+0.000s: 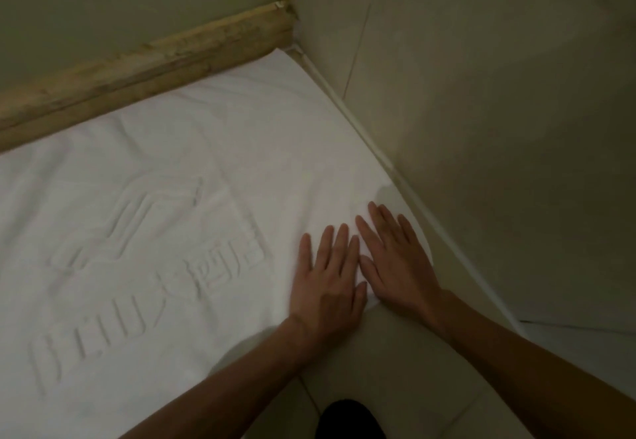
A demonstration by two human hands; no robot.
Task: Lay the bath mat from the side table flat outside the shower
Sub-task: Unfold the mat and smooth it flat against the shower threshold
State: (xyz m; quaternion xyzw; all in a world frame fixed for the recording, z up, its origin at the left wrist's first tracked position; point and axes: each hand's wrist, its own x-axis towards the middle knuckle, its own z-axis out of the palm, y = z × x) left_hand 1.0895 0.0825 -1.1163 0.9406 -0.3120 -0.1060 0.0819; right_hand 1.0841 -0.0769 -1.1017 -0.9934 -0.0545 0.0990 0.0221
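The white bath mat (165,197), with an embossed logo and lettering, lies spread out on the floor and fills the left and middle of the view. Its far edge runs along a raised stone threshold (144,67). My left hand (327,280) lies flat on the mat near its right corner, fingers straight. My right hand (395,259) presses flat beside it, fingers straight, close to the mat's right edge. The two hands nearly touch. Neither holds anything.
A pale wall (481,129) rises on the right, meeting the floor along a light strip beside the mat. Bare tiled floor (413,370) shows under my forearms. A dark shape (347,421) sits at the bottom edge.
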